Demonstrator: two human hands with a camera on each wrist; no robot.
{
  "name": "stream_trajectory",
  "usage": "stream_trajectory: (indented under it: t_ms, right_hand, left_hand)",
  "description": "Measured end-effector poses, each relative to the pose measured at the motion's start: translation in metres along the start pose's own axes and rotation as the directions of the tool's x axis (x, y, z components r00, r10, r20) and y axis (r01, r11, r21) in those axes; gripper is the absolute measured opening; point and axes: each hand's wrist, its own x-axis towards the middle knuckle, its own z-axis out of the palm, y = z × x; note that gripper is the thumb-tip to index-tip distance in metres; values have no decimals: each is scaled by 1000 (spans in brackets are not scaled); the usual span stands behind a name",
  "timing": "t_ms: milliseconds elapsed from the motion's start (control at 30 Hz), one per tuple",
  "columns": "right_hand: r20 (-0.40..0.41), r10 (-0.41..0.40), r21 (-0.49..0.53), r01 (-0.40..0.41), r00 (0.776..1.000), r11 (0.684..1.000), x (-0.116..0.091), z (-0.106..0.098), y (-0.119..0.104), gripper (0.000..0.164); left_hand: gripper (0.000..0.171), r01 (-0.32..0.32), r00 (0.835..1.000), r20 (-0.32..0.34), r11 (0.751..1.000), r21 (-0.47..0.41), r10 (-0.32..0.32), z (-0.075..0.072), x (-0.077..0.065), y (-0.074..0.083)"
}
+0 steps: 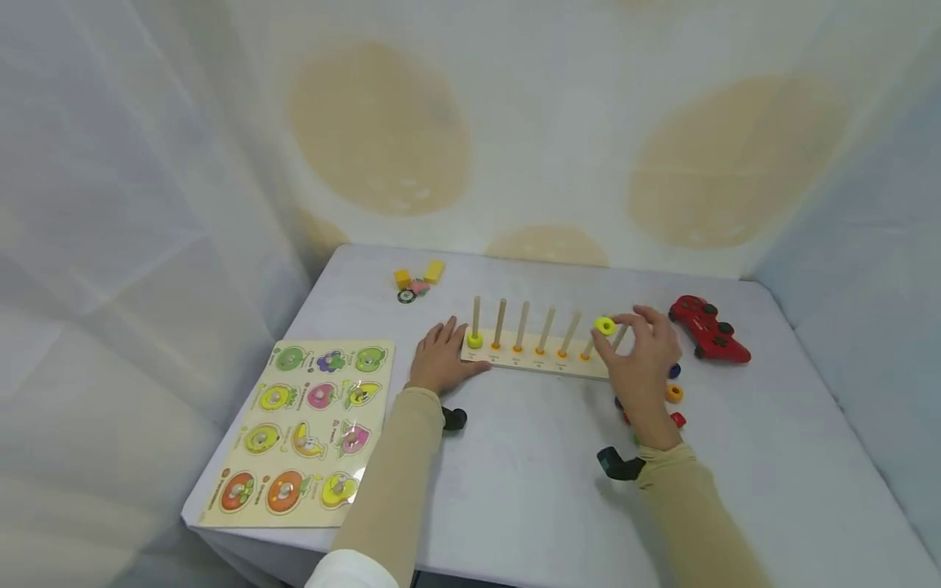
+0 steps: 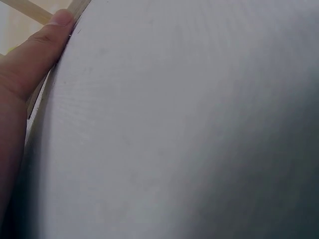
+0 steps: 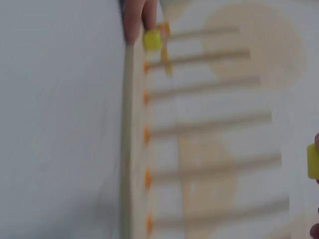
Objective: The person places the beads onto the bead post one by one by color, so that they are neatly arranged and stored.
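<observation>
A wooden peg board with several upright pegs lies across the middle of the table. My left hand rests against its left end, fingers extended, with the thumb along the front edge. One yellow-green ring sits at the bottom of the leftmost peg. Over the board's right end, my right hand pinches another yellow ring between thumb and fingertips, near the tops of the last pegs. That held ring shows only at the edge of the right wrist view, which is blurred.
Loose coloured beads lie beside and partly behind my right wrist. A red game controller is at the right. A fruit puzzle board covers the left front. Small yellow blocks and a round chip lie at the back left.
</observation>
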Motion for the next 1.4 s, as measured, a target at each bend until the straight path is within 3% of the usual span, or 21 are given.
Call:
stream_trajectory:
  t_ms: [133,300,467,600,700,800,933,1067,1133,1233,1300,1333,1400]
  right_hand:
    - [123,-171,19,169,978,985,23,43,-45,33]
    - [299,-203,-45,226,932,973,40,83,-80,32]
    - [409,-179,-97,238,895,966,45,98,-91,33]
    - [472,-178,-107,257,863,960,46,104,-94,36]
    - [498,-174,-109,260,850,959,46,106,-96,45]
    - [497,-169,-115,257,851,959,44,105,-94,52]
    - [421,-199,-62,247,885,967,39,94,-83,45]
    - [227,-246,57,239,942,969,32,66,-59,33]
    - [112,-216,78,209,970,975,26,45,-42,28]
    - [-3,-79,46,80,997,996,14,5,-10,26]
    - [15,69,-39,-68,998,997,3,-24,16,29]
    - [54,147,-100,-142,988,985,-4,-39,29,31]
    - [164,285,-249,-240,944,938,-19,-63,54,37]
  left_hand:
    - [111,4,1000,-14,1000,16,-4,1,5,5]
    - [111,-3,1000,-3,1000,-22,3,1,5,15]
    - [110,-2,1000,10,1000,-20,2,7,3,19]
    - [108,9,1000,-17,1000,-12,-9,9,1,17]
    - [106,15,999,-33,1000,-10,-15,7,1,13]
    - [106,13,1000,-27,1000,-14,-13,5,-1,10]
    - [107,2,1000,-20,1000,-5,-2,2,-3,7]
    - [107,-9,1000,-14,1000,8,9,0,-5,5]
    - [106,-11,1000,-13,1000,3,11,-1,-7,3]
    - [105,-11,1000,-19,1000,11,11,0,-7,1]
    - [105,-12,1000,-27,1000,4,12,0,-7,1]
    - [105,-11,999,-30,1000,9,11,1,-7,1]
    - [104,-15,999,-33,1000,6,15,0,-8,1]
